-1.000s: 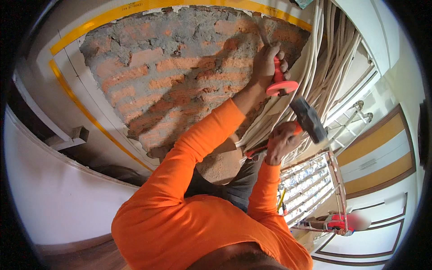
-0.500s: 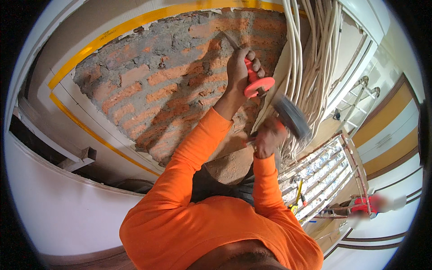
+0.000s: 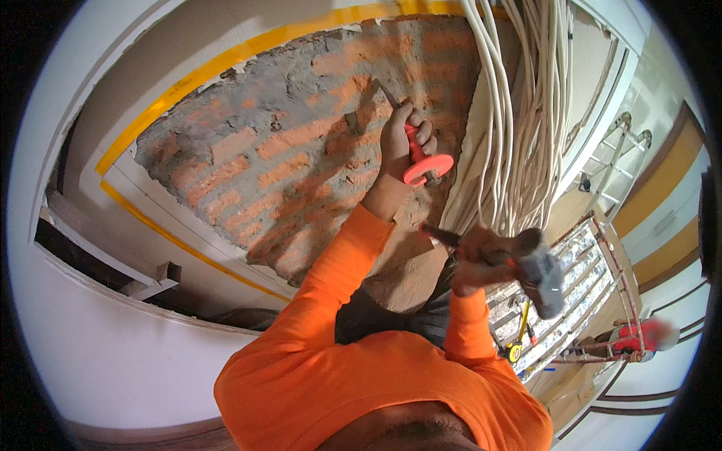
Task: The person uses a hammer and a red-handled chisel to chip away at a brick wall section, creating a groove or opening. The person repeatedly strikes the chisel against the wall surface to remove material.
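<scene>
Okay, left hand (image 3: pixel 404 139) clamping chisel (image 3: pixel 414 148) by red grip, right hand (image 3: pixel 481 259) clamping hammer (image 3: pixel 543 278) by handle: sensible holds. Chisel looking stiff, hammer likely feeling head-heavy.

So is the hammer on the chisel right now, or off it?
Off: the hammer in the right hand is apart from the chisel in the left hand, with a clear gap between them.

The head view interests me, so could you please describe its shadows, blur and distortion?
Head view: a dark shadow slants across the brick wall; in the same head view, the hammer and right hand look slightly smeared, the chisel clearer; also in the head view, the tape appears bowed, likely by the fisheye lens.
</scene>
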